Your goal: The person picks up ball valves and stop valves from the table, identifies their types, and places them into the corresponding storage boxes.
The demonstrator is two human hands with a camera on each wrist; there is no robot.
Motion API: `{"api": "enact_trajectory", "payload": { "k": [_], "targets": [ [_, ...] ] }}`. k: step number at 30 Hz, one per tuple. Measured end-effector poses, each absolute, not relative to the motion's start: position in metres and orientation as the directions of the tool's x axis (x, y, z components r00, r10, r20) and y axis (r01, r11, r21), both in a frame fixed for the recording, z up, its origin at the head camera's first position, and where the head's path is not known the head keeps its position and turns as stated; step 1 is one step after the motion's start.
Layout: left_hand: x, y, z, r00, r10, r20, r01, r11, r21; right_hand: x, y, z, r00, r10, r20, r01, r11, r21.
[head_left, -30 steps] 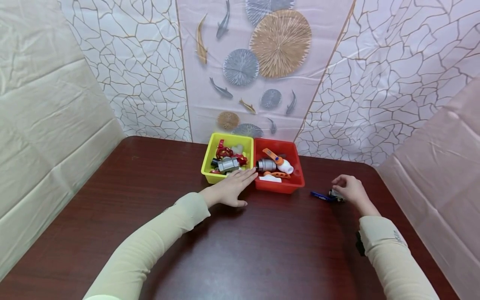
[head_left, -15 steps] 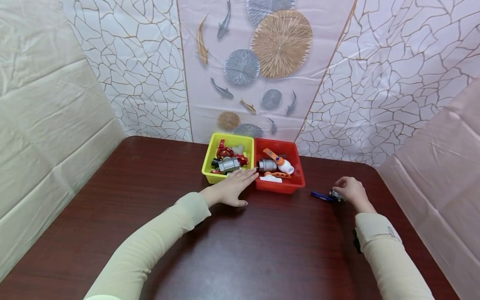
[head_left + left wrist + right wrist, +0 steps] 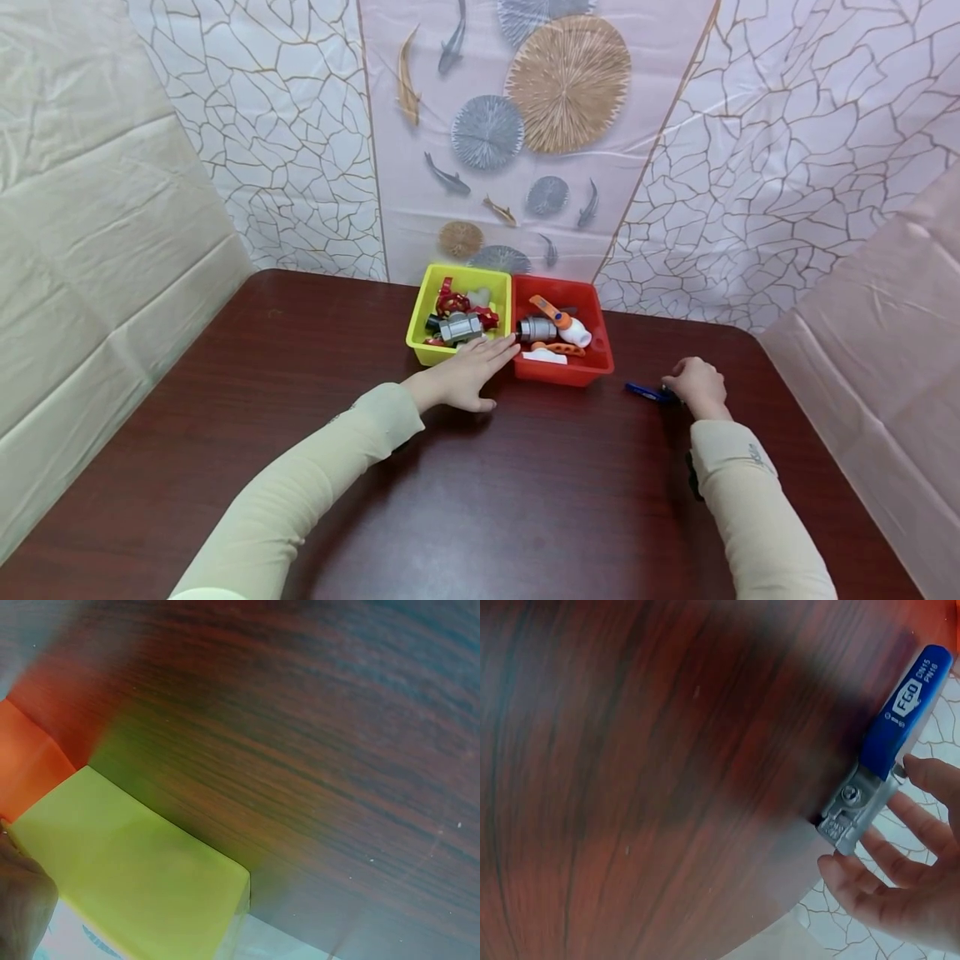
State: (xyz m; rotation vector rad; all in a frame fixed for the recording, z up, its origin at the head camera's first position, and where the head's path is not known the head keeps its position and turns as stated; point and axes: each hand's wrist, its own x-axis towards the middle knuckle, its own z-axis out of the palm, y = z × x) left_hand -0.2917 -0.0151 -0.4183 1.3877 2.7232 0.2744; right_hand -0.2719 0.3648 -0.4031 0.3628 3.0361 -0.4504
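Observation:
At the right side of the table a ball valve (image 3: 847, 799) with a metal body and a flat blue lever handle (image 3: 907, 705) lies under my right hand (image 3: 696, 385). In the right wrist view, the digits of that hand (image 3: 907, 885) curl around both ends and behind the valve body, with tips right at the metal; the blue handle sticks out free. My left hand (image 3: 468, 375) rests with spread, straight fingers on the front rims of a yellow bin (image 3: 427, 357) and a red bin (image 3: 562, 372).
The yellow bin holds metal fittings, including a grey valve body (image 3: 459, 327), and red pieces. In the red bin lie a white valve with an orange handle (image 3: 550, 310), a grey fitting (image 3: 537, 328) and an orange handle piece (image 3: 562, 348). A patterned cloth wall (image 3: 315, 150) stands behind the table.
My right hand has turned a little and its forearm has swung left, so the hand covers more of the valve body. The left hand stays in place.

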Motion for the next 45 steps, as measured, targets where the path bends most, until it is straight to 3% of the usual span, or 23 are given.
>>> {"api": "enact_trajectory", "payload": {
  "k": [16,36,45],
  "targets": [
    [-0.2925,-0.0144,-0.4179,-0.592,0.806,0.008,0.791,0.578,0.203,-0.275,0.3632,-0.4085,-0.962,0.251,-0.104,0.271,0.915,-0.299],
    [-0.2919,-0.0151,-0.4173,-0.606,0.795,-0.013,0.778,0.596,0.199,-0.2741,0.363,-0.4131,-0.954,0.3,-0.023,0.292,0.901,-0.32],
    [-0.2909,-0.0143,-0.4168,-0.61,0.793,-0.014,0.777,0.601,0.19,-0.2722,0.361,-0.4108,-0.965,0.26,-0.014,0.25,0.911,-0.329]
  ]
}}
